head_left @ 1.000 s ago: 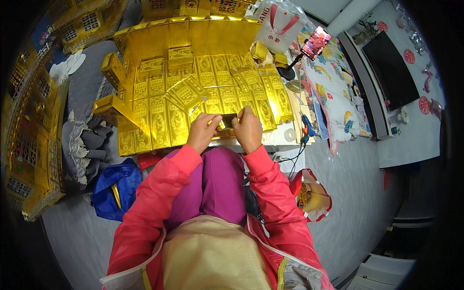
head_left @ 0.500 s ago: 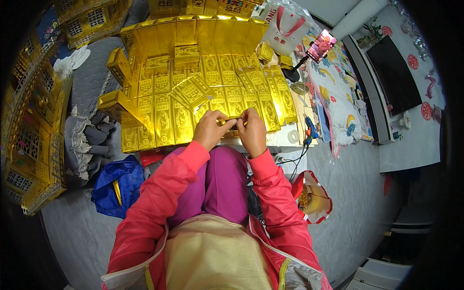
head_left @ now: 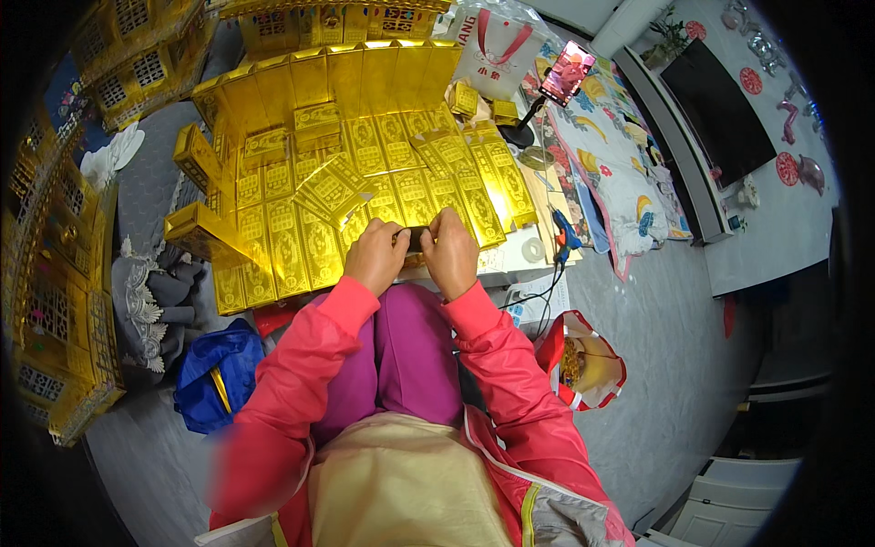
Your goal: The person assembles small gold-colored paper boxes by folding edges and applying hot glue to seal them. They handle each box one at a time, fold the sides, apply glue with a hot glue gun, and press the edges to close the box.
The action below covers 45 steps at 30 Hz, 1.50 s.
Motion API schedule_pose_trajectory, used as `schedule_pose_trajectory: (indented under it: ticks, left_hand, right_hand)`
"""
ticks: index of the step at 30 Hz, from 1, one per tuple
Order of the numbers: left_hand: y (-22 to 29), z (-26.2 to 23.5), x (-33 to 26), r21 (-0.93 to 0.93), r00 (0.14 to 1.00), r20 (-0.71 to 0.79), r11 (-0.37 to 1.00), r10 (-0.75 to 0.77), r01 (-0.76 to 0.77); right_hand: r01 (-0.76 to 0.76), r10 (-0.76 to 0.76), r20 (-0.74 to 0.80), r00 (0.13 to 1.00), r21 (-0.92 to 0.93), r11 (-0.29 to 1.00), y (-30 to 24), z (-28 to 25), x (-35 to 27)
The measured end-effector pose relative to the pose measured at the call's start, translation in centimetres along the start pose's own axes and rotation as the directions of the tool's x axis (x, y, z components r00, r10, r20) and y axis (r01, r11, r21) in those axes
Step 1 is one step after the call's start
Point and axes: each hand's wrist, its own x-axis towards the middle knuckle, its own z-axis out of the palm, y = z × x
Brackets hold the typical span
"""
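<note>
Just over the near edge of the gold panel, my left hand (head_left: 375,255) and my right hand (head_left: 452,253) face each other with fingers pinched. Between them they hold a small gold foil card piece (head_left: 416,239), its visible face looking dark; the fingers cover its ends. Beyond them lies a wide panel of embossed gold foil boxes (head_left: 319,251), side by side in rows. Several loose flat gold cards (head_left: 335,190) are fanned out on top of it. A row of upright gold boxes (head_left: 365,77) forms a wall along its far side.
Two gold boxes (head_left: 200,228) jut up at the panel's left. On the right are a phone on a stand (head_left: 567,73), a blue-handled glue gun (head_left: 565,239) with a cable and a tape roll (head_left: 533,249). A blue bag (head_left: 214,378) and a red-rimmed bag (head_left: 592,365) sit on the floor.
The view has shifted, so the scene sits further left. Both hands stay pinched on the small piece, which has turned from a gold edge to a darker face.
</note>
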Motion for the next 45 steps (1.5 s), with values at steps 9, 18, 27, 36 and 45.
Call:
schedule_pose_trajectory:
  ticks: [9, 18, 27, 36, 45]
  left_hand:
    - [0.2, -0.4, 0.1, -0.003, 0.999, 0.037, 1.0, -0.014, 0.014]
    - [-0.1, -0.2, 0.3, -0.011, 1.0, 0.009, 1.0, -0.019, 0.019]
    - [0.1, -0.1, 0.0, -0.071, 0.999, -0.034, 0.997, -0.011, 0.009]
    - [0.2, -0.2, -0.1, -0.075, 0.999, -0.036, 0.997, -0.017, 0.014]
    - [-0.1, -0.2, 0.1, -0.037, 0.999, -0.035, 0.999, -0.035, 0.033]
  right_hand:
    - [0.065, -0.065, 0.03, 0.997, -0.026, 0.998, -0.2, -0.7, 0.3]
    - [0.126, -0.125, 0.039, 0.991, -0.041, 0.991, -0.4, -0.7, 0.4]
    - [0.189, -0.186, 0.111, 0.976, -0.016, 0.982, 0.1, -1.2, 0.3]
    - [-0.025, 0.013, 0.061, 0.998, 0.206, 0.978, 0.6, -0.3, -0.3]
    - [0.016, -0.057, 0.143, 0.988, 0.272, 0.962, 1.9, -0.4, 0.2]
